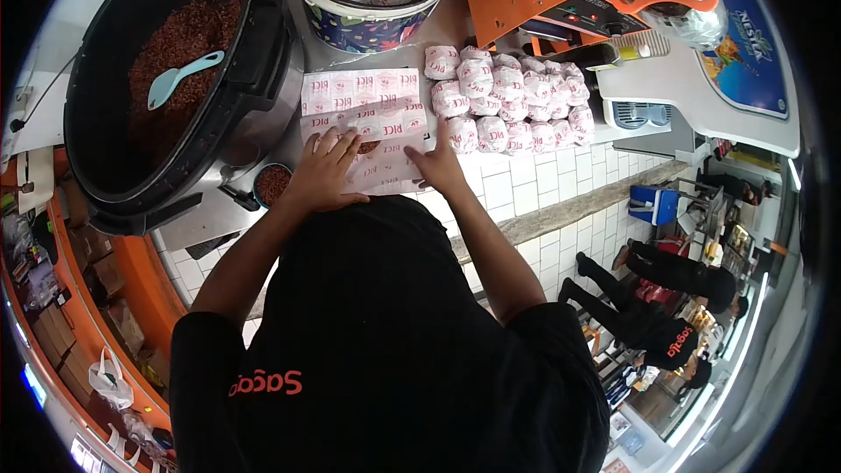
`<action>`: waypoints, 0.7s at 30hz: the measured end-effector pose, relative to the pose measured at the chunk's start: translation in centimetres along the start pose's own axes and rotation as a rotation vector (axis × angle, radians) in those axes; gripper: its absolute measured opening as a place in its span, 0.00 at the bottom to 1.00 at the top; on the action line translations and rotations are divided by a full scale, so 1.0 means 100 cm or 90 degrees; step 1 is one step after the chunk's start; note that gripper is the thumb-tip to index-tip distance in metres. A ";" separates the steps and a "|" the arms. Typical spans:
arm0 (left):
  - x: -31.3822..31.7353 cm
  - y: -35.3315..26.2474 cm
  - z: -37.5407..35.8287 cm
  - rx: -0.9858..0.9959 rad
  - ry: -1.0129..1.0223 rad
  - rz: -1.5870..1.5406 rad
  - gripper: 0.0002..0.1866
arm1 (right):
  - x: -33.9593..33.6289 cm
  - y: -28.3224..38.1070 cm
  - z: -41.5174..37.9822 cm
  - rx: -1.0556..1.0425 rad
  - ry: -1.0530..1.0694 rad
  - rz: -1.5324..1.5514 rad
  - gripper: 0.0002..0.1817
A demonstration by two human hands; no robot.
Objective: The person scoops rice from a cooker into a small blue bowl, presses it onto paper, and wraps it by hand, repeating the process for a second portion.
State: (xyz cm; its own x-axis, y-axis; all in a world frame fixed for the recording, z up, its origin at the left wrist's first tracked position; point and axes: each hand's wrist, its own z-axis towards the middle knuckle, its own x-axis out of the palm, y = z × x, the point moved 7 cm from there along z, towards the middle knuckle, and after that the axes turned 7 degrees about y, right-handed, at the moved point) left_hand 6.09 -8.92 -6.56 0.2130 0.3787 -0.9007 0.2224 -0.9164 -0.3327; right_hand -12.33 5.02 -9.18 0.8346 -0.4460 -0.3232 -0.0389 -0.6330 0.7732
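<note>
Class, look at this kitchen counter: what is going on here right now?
A person in a black shirt presses both hands flat on white paper wrappers printed RICE, left hand and right hand. A pile of wrapped white bundles sits just beyond. A large black cooker of reddish rice with a light blue plastic spoon stands alongside.

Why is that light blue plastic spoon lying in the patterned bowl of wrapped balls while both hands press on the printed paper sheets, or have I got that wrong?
Not quite. The head view shows the light blue plastic spoon lying in the big black cooker pot of reddish rice, not in the patterned bowl. The rest holds: the left hand and right hand press on the pink-printed paper sheets.
</note>
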 end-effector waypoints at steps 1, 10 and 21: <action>0.001 -0.002 -0.001 -0.002 -0.002 0.008 0.57 | 0.005 0.005 -0.005 0.048 0.058 0.026 0.51; 0.001 -0.007 0.013 -0.081 -0.077 0.046 0.29 | -0.011 0.015 0.017 0.102 0.042 0.260 0.45; -0.027 0.035 0.049 -0.132 -0.021 -0.211 0.12 | 0.027 0.098 0.041 -0.309 0.126 -0.703 0.11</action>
State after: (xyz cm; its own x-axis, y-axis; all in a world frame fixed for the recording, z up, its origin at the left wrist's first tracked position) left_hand 1.61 -13.75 -6.65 0.0674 0.6421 -0.7637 0.4620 -0.6985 -0.5465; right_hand -12.71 -5.00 -4.73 0.3595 0.3123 -0.8794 0.9176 -0.2895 0.2723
